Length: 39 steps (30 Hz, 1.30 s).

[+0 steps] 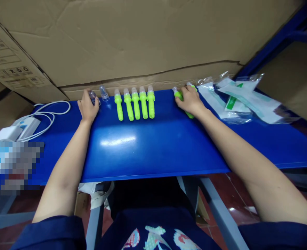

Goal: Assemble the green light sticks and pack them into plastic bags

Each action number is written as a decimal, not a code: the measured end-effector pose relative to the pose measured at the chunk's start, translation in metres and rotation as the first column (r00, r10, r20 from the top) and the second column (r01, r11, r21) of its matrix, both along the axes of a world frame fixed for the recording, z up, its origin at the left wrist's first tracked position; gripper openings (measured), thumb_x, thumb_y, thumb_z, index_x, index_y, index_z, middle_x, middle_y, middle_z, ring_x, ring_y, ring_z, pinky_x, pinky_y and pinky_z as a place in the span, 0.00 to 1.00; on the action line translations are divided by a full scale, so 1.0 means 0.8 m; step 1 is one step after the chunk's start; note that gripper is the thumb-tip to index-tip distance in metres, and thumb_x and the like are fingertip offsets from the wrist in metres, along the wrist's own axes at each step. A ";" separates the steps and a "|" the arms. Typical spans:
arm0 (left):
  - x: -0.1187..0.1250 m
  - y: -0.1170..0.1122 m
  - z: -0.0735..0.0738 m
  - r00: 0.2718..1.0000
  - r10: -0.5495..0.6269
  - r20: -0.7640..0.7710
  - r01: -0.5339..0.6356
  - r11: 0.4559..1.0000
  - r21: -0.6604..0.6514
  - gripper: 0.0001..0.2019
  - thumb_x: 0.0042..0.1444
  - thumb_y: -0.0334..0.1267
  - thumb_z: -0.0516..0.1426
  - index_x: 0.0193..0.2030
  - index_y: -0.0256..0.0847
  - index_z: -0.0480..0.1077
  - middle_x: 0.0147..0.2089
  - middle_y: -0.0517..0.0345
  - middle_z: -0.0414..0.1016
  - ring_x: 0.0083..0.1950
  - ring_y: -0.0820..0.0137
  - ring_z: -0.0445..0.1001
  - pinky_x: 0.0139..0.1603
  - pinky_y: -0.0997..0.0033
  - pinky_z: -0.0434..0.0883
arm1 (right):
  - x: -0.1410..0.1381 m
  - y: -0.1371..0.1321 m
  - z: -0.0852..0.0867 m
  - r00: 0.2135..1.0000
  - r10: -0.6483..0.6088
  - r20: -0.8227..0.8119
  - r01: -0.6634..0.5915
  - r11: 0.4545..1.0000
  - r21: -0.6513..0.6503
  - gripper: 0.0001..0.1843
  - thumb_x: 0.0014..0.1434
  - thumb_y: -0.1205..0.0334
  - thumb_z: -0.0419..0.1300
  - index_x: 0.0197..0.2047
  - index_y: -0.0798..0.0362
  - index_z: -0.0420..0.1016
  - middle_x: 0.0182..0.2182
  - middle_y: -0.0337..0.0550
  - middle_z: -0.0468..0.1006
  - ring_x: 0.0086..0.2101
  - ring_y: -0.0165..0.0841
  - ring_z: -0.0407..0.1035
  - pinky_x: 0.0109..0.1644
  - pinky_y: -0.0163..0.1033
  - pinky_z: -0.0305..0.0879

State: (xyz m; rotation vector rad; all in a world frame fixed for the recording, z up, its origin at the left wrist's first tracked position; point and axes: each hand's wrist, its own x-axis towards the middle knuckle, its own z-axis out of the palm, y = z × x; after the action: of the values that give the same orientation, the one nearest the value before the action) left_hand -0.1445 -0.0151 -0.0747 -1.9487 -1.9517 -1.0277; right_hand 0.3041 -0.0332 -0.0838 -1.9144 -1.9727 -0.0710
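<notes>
Several bright green plastic sticks (pixel 135 103) with pale clear caps lie side by side at the far middle of the blue table (pixel 153 146). My left hand (pixel 88 106) rests at the far left, fingers curled round a small clear cap (pixel 93 96). A second clear cap (pixel 104 93) stands just right of it. My right hand (pixel 190 100) lies closed over green sticks (pixel 178 94) at the far right; one capped end pokes out to the left.
Clear and white sealed packets (pixel 238 100) with green print are heaped at the far right. A white charger with a coiled cable (pixel 42 116) lies at the left. A large cardboard box (pixel 132 41) stands along the table's far edge.
</notes>
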 end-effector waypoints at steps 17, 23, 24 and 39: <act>0.010 -0.007 0.005 0.997 0.052 -0.053 -0.056 0.995 -0.079 0.23 0.67 0.46 0.55 0.67 0.44 0.68 0.57 0.45 0.83 0.62 0.47 0.79 0.73 0.39 0.56 | -0.007 0.002 -0.004 0.997 -0.011 -0.073 0.003 0.994 -0.108 0.26 0.69 0.64 0.51 0.67 0.64 0.64 0.62 0.71 0.72 0.63 0.57 0.68 0.67 0.58 0.65; 0.016 -0.011 0.009 0.992 0.087 -0.092 -0.098 0.988 -0.120 0.26 0.66 0.47 0.55 0.69 0.43 0.66 0.54 0.43 0.84 0.60 0.45 0.79 0.72 0.37 0.54 | -0.016 0.000 -0.003 0.998 -0.013 -0.055 0.006 0.992 -0.128 0.27 0.69 0.62 0.51 0.69 0.63 0.63 0.65 0.70 0.69 0.65 0.59 0.66 0.67 0.63 0.65; 0.016 -0.012 0.010 0.992 0.082 -0.093 -0.094 0.987 -0.128 0.27 0.66 0.47 0.55 0.70 0.43 0.66 0.55 0.42 0.84 0.61 0.45 0.79 0.72 0.37 0.54 | -0.016 0.001 -0.004 0.998 -0.003 -0.064 -0.005 0.992 -0.125 0.28 0.70 0.60 0.52 0.69 0.63 0.62 0.65 0.70 0.69 0.66 0.59 0.65 0.67 0.63 0.65; 0.003 -0.013 0.011 0.998 0.050 -0.048 -0.059 0.977 -0.205 0.36 0.56 0.49 0.61 0.71 0.45 0.62 0.58 0.42 0.82 0.59 0.41 0.81 0.58 0.48 0.77 | -0.017 -0.008 0.011 0.998 -0.015 0.060 0.025 0.985 -0.169 0.34 0.72 0.61 0.53 0.76 0.69 0.59 0.68 0.71 0.65 0.67 0.61 0.62 0.72 0.58 0.58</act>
State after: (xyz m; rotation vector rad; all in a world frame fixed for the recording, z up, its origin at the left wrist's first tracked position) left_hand -0.1423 -0.0252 -0.0661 -1.9886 -2.1509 -0.7913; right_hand 0.2905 -0.0400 -0.0754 -2.0604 -2.0570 0.0369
